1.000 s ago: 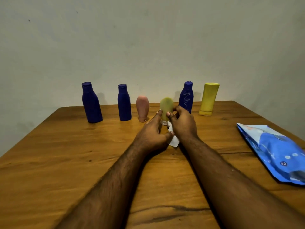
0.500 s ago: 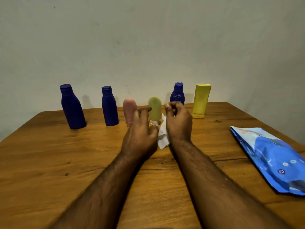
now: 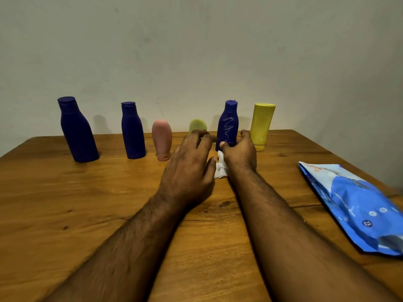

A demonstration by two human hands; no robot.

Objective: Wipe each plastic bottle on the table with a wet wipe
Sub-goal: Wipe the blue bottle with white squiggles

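Observation:
Six plastic bottles stand in a row at the table's far edge: a large dark blue bottle [image 3: 76,131], a slimmer dark blue bottle [image 3: 133,132], a pink tube [image 3: 161,139], a green tube [image 3: 198,125], a blue bottle with a white squiggle [image 3: 227,125] and a yellow tube [image 3: 261,125]. My left hand [image 3: 190,164] hovers in front of the green tube with its fingers apart, hiding the tube's lower half. My right hand [image 3: 239,154] holds a crumpled white wet wipe [image 3: 220,170], with thumb and fingers reaching around the base of the squiggle bottle.
A blue pack of wet wipes [image 3: 353,205] lies flat near the right edge of the wooden table [image 3: 87,203]. A plain wall rises directly behind the bottles. Both forearms stretch across the table's middle.
My left hand let go of the green tube, which now stands in the row. My right hand shifted right with the wipe to the squiggle bottle. The view moved closer.

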